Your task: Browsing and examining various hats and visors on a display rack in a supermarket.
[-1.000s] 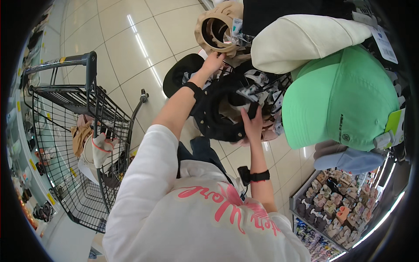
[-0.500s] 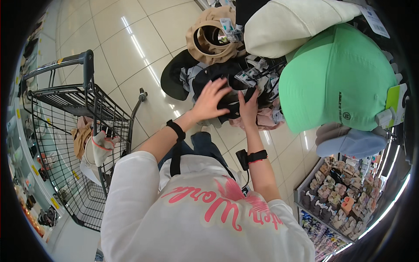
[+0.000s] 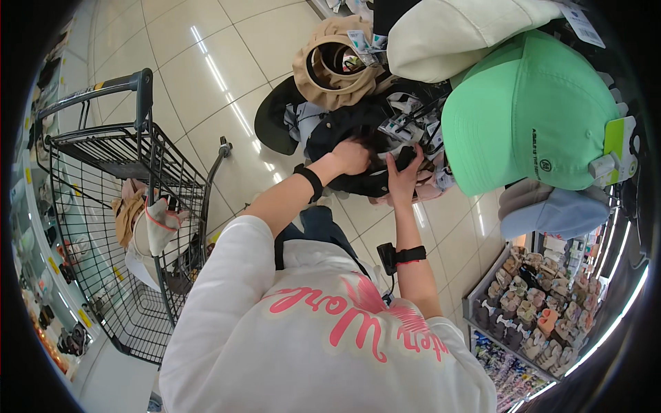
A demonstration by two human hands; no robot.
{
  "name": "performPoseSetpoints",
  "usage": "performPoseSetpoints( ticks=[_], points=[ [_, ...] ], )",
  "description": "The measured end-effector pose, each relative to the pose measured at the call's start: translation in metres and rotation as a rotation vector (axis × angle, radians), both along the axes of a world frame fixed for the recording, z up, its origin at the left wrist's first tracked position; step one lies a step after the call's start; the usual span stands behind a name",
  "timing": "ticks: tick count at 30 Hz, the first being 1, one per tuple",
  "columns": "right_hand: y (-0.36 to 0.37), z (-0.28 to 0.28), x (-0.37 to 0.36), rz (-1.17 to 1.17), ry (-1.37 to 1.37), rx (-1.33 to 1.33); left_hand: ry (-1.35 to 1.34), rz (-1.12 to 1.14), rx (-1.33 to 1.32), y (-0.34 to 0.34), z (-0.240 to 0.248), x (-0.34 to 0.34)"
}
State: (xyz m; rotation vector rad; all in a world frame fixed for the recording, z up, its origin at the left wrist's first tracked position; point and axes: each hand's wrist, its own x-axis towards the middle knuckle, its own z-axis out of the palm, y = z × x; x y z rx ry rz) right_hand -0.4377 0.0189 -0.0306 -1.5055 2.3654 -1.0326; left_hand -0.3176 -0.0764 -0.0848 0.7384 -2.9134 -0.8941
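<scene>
Both of my hands are at a black hat [image 3: 372, 184] hanging on the rack in front of me. My left hand [image 3: 352, 157] is closed at its near-left side, with the fingertips hidden in the dark opening. On the other side, my right hand [image 3: 404, 175] pinches a black edge of it between thumb and fingers. Clear-wrapped price tags [image 3: 399, 127] hang just beyond my hands. A beige ruffled hat [image 3: 337, 93] and a dark-brimmed hat [image 3: 275, 120] hang to the left. Pink fabric [image 3: 430, 187] shows beneath, near my right hand.
A green cap [image 3: 530, 117] and a cream hat [image 3: 468, 34] stick out at the right, above a light blue cap [image 3: 554, 215]. A black wire cart [image 3: 103, 227] with hats in it stands at the left. Shoes fill a display [image 3: 537, 303] at lower right.
My left hand went from spread fingers over the black hat to closed at it, moving slightly right. My right hand moved slightly right and down, curling its fingers around the black edge.
</scene>
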Motion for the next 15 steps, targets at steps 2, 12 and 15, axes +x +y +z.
performPoseSetpoints(
  ticks=[2,12,15],
  points=[
    [0.005,-0.002,-0.005,-0.012,0.033,-0.013,0.0,0.008,0.099,0.007,0.006,0.002],
    [0.003,-0.013,-0.04,-0.095,0.075,0.049,0.631,0.35,-0.109,0.036,0.023,0.04],
    [0.002,-0.008,-0.029,-0.084,0.055,0.064,0.734,0.707,-0.026,0.029,0.004,0.037]
  ],
)
